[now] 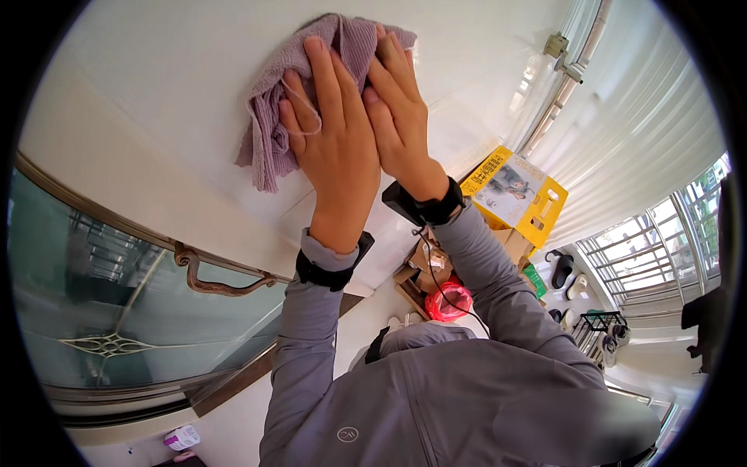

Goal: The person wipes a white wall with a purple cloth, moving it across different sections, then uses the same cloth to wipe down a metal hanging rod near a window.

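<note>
A mauve ribbed cloth [272, 117] lies bunched against a white tiled surface [171, 86], which looks like a wall. My left hand [338, 148] presses on it with long, nearly straight fingers, holding it there; a loose thread loops across these fingers. Close beside it, my right hand [401, 124] bears on the cloth's right part, its fingers slightly bent. The two hands touch or nearly touch along their inner sides. Black straps with small dark boxes circle both wrists, over grey sleeves. The underside of the cloth and the palms are hidden.
To the left is a glass door or cabinet panel [140, 311] with a curved brown handle [222, 284]. At right stand a yellow box [517, 194], a red bag-lined bin [449, 301], shoes [562, 271] and a barred window [654, 241]. A pipe [568, 86] runs up beside a white curtain [638, 117].
</note>
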